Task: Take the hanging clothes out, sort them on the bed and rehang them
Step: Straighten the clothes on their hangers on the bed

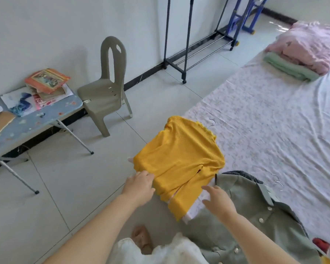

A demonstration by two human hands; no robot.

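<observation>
At the bed (265,121) edge, left hand (139,187) pinches yellow knit top (179,159); right hand (217,199) spread, empty. Soft, light, floppy: likely best held at shoulders.

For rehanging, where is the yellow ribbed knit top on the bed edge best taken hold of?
Probably at its frilled collar, where a metal hanger hook pokes out onto the bed: reach in from the bed side with the open right hand. The yellow ribbed knit top lies flat, and the left hand pinches its near left edge.
</observation>
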